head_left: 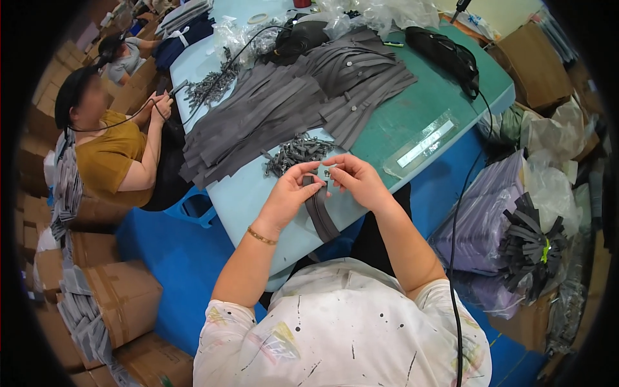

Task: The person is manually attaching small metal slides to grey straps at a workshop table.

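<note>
Noted at far left: stacked brown cardboard boxes (122,293) on blue flooring (158,255). Just beyond, observed a seated co-worker (113,151) in a mustard top and dark cap, both hands raised around a small dark item. Next, a blue plastic stool (187,209) beside the worktop (235,213), pale blue here and green farther right. On it, logged a far pile of small metal parts (216,84), then a broad heap of dark grey strips (258,116), overlapping and fanned out; in front of these, a nearer pile of metal pieces (296,153). Left hand (290,193): grip closed, pinching the upper end of a grey strip (320,216), lower end hanging toward the near edge. Right hand (354,184): grip pinched on a small metal fitting (327,173), held just beside the strip's upper end; exact contact too small to tell. Farther right, saw a white strip (425,143) under clear film, a black pouch (442,57), a hanging black cable (456,258), lilac goods (480,200) in clear plastic and, last, a tied bundle of dark strips (532,248).
</note>
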### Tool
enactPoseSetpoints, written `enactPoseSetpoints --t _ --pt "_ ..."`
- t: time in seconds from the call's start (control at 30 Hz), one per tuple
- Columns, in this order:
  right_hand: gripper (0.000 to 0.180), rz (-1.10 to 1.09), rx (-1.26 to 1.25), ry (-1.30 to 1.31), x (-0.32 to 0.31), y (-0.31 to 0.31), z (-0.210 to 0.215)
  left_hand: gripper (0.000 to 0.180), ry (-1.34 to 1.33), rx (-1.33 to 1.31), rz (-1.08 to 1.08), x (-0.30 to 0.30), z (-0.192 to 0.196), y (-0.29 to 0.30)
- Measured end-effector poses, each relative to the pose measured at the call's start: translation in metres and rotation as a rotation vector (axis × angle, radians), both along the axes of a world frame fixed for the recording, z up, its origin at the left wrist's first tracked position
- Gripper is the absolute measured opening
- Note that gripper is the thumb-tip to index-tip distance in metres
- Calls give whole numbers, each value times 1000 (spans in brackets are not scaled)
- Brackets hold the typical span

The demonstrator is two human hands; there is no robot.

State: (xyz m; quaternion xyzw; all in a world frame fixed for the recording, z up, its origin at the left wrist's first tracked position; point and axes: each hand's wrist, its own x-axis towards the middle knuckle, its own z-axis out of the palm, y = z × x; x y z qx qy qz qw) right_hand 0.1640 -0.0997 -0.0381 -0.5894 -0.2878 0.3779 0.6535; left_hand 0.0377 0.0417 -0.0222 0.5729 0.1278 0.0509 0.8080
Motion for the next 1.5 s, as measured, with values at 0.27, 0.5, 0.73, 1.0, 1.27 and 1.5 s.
enactPoseSetpoints --t 0.27,0.5,0.73,1.0,1.27,1.5 --pt "22 73 100 53 -5 2 -3 21 27 -91 91 -3 -10 3" --pt "17 -68 69 56 0 3 -8 22 27 -186 79 -2 -4 1" --pt "18 -6 175 535 -6 5 0 21 3 -39 133 -2 -9 -2" --pt "20 1 134 226 -11 6 -9 21 21 -157 82 -3 -8 -1" --pt "20 -153 98 187 -19 11 1 21 3 -168 127 -2 -9 1" --pt "22 -176 62 90 -17 14 -4 15 -41 131 227 -3 -7 -4"
